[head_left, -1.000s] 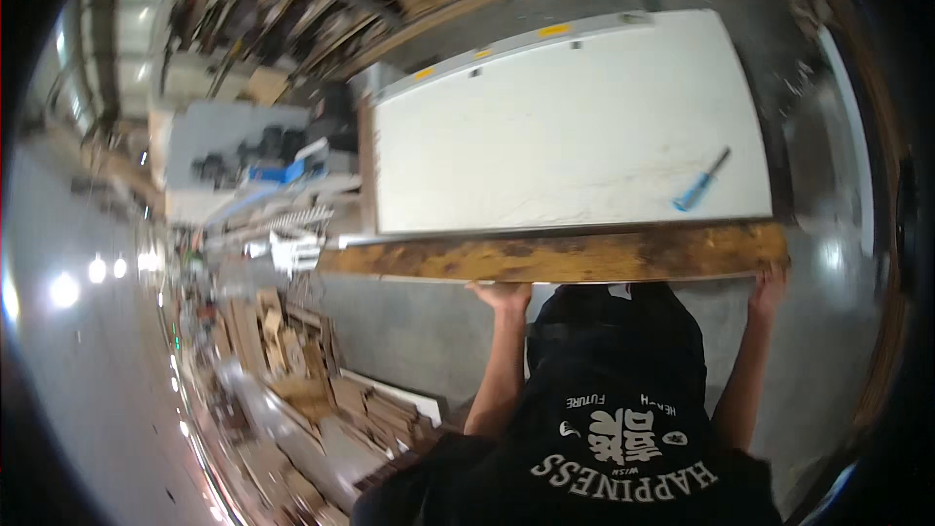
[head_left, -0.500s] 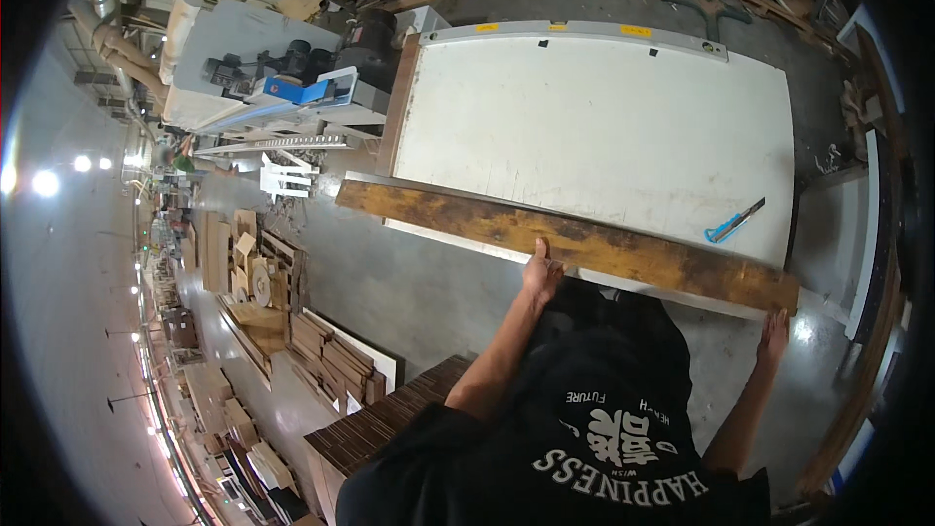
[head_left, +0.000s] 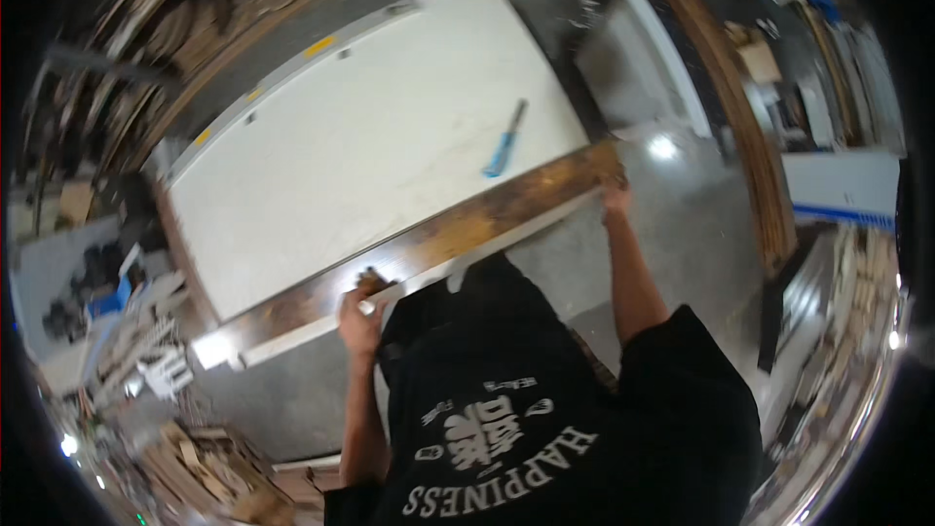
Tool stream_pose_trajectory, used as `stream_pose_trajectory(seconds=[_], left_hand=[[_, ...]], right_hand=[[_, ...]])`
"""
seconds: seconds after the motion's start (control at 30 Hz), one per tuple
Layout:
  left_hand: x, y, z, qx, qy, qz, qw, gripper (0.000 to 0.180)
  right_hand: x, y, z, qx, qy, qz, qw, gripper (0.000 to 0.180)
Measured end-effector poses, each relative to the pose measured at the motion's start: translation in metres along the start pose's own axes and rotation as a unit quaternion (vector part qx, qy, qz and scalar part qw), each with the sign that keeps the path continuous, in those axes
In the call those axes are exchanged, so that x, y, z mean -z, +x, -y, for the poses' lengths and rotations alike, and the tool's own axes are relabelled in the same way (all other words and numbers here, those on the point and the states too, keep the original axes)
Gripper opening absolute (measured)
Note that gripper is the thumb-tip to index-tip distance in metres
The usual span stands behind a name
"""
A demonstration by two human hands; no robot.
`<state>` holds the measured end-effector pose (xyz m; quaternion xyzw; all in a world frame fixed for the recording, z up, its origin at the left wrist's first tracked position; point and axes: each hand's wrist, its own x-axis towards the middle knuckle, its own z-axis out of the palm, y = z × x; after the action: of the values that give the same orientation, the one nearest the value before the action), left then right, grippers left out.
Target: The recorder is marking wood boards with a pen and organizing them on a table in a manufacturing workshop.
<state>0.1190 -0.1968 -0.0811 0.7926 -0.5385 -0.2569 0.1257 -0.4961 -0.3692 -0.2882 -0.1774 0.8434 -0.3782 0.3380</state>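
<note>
A long brown board [head_left: 487, 218] with a mottled, wood-like face lies along the near edge of a white-topped table [head_left: 351, 156]. My left hand [head_left: 360, 323] grips the board's near edge left of its middle, its blurred fingers over the upper face. At the right end, my right hand [head_left: 614, 193] is closed round the board's corner. A blue utility knife [head_left: 502, 153] rests on the white top, just beyond the board and nearer its right half.
A grey metal bar [head_left: 292, 76] with yellow labels runs along the table's far edge. Brown planks [head_left: 730, 107] stretch along the right side. Stacked wood pieces [head_left: 200, 472] lie at the lower left, below a white slatted item [head_left: 166, 370]. Machinery [head_left: 93, 282] stands at the far left.
The view has turned to the right, so the table appears tilted. My left hand has gone from a thumb on the board to fingers over it; my right hand now wraps the board's end.
</note>
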Motion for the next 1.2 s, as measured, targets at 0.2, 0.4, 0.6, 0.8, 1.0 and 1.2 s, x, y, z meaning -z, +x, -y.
stream_pose_trajectory(seconds=[0.2,0.4,0.6,0.8,1.0,1.2], left_hand=[[-0.002,0.057,0.0,-0.173,0.22,0.023,0.96,0.125],[-0.007,0.079,0.004,-0.149,0.219,0.105,0.959,0.111],[-0.008,0.083,0.004,-0.158,0.23,0.108,0.954,0.106],[-0.011,0.087,-0.008,-0.146,0.243,0.121,0.951,0.105],[-0.009,0.076,-0.025,-0.104,0.25,0.122,0.955,0.104],[-0.023,0.077,-0.01,-0.124,0.222,0.099,0.962,0.107]], right_hand=[[0.036,-0.031,0.056,0.008,0.117,0.041,0.992,0.081],[0.046,-0.035,0.065,0.002,0.144,0.051,0.988,0.089],[0.041,-0.026,0.066,0.036,0.134,0.069,0.988,0.093],[0.023,-0.042,0.072,0.131,-0.181,-0.196,0.955,0.084],[-0.077,-0.126,0.173,0.348,-0.211,0.061,0.912,0.05],[-0.153,-0.141,0.189,0.288,-0.305,0.062,0.906,0.063]])
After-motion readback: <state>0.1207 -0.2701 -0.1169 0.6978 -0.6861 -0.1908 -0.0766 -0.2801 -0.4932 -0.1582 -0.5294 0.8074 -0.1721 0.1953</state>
